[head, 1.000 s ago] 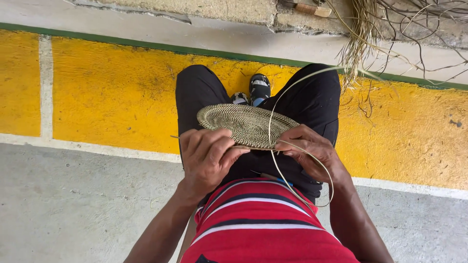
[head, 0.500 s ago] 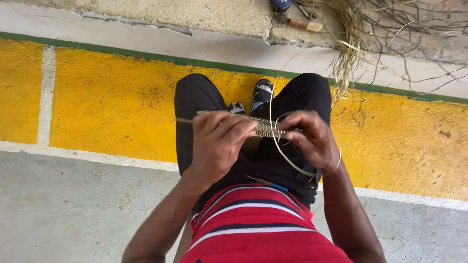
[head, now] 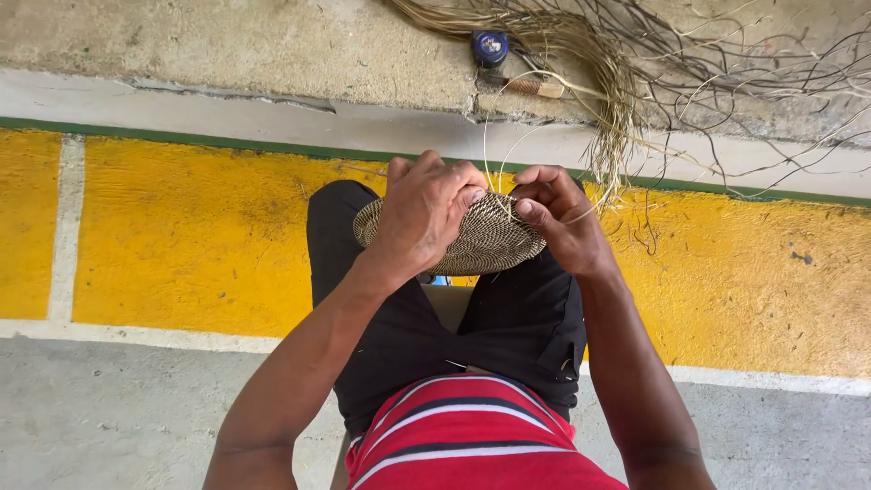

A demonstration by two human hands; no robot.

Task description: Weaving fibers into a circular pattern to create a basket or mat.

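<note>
A round woven disc [head: 485, 238] of pale and dark fibre rests over my knees, tilted toward me. My left hand [head: 425, 210] lies across its left half and grips its far rim with the fingers curled. My right hand [head: 555, 216] pinches the rim at the right, thumb and forefinger together on a thin pale strand [head: 494, 127] that loops up and away from the disc. I am seated, in black trousers and a red striped shirt.
A bundle of dry fibre strands [head: 599, 63] lies on the concrete ledge ahead, spreading right. A small blue round object [head: 490, 45] and a wooden-handled tool [head: 535, 87] sit beside it. Below is a yellow painted floor band [head: 181, 227] with green and white lines.
The disc has been turned from edge-on to tilted toward me and lifted further forward. Both hands moved up to its far rim, and the loose strand now loops upward.
</note>
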